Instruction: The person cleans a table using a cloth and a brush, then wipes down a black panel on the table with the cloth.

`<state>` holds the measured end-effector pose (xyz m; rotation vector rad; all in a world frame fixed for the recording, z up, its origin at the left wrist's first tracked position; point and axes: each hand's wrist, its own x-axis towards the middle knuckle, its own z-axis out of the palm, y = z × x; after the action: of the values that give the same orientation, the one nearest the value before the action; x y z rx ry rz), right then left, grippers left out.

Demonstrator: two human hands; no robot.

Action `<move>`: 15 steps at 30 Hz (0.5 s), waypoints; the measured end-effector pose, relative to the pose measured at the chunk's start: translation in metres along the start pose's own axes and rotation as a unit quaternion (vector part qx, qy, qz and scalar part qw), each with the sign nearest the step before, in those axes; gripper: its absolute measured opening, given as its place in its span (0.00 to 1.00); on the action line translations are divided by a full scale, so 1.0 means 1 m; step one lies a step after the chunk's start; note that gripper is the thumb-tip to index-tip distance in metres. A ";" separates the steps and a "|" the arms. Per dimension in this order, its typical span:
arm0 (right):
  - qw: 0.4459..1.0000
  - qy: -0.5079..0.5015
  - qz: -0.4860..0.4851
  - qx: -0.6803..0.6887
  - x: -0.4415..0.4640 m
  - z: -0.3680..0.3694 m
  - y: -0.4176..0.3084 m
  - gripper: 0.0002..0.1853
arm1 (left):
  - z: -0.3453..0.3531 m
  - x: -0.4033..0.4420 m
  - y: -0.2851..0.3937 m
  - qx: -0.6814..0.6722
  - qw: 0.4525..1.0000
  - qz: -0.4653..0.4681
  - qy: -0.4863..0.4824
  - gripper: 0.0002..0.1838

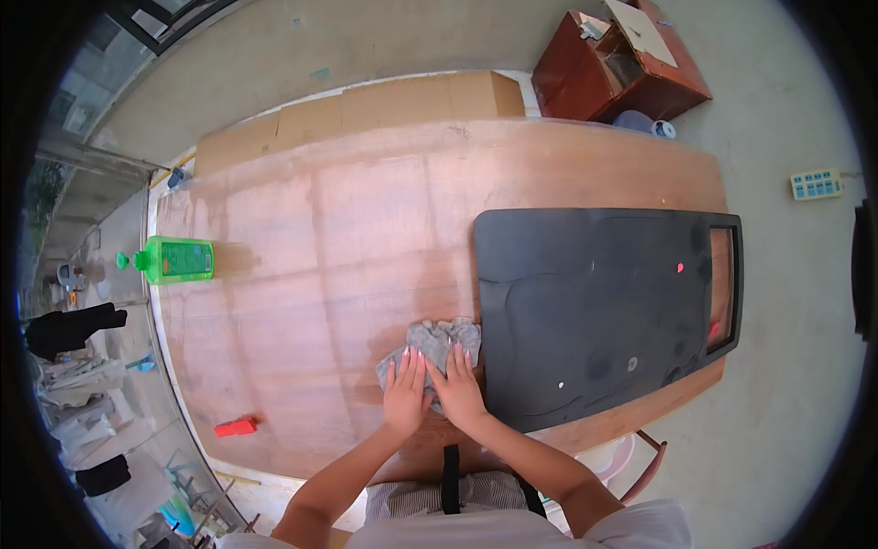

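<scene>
A grey, crumpled cloth (430, 342) lies on the wooden tabletop near its front edge. My left hand (406, 392) rests flat on the cloth's left part, fingers stretched forward. Beside it, my right hand (455, 386) lies on the right part with its fingers extended too. The thumbs come close together between the hands. Just to the right is a large black panel (594, 302) with a rectangular opening at its far end; the cloth's right edge reaches up to it. The underside of the cloth is hidden.
A green bottle (181, 261) lies at the table's left side. A red object (235, 426) is at the front left. Cardboard (384, 105) lines the back edge, and a reddish-brown cabinet (585, 69) stands behind on the right. A power strip (816, 185) is at the far right.
</scene>
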<state>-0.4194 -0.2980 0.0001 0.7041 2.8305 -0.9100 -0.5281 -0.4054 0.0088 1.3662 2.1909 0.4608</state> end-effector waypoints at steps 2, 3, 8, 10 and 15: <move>1.000 0.000 0.010 -0.007 0.013 0.006 0.003 0.38 | -0.003 0.013 -0.002 0.011 1.000 -0.013 -0.002 0.47; 1.000 0.006 0.009 -0.006 0.018 0.005 0.002 0.38 | -0.004 0.018 -0.007 0.016 1.000 -0.005 0.000 0.47; 0.997 0.081 -0.006 -0.014 0.089 -0.012 0.019 0.38 | -0.022 0.087 -0.033 0.026 0.998 0.028 0.049 0.46; 0.993 0.114 -0.006 -0.014 0.156 -0.026 0.034 0.39 | -0.041 0.148 -0.050 0.025 0.995 0.029 0.094 0.44; 0.981 0.184 0.033 -0.060 0.322 -0.070 0.065 0.35 | -0.103 0.312 -0.093 0.027 0.995 0.002 0.101 0.41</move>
<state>-0.6725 -0.0823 -0.0467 1.0402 3.1182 -0.6495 -0.7685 -0.1663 -0.0326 1.4054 2.3787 0.5681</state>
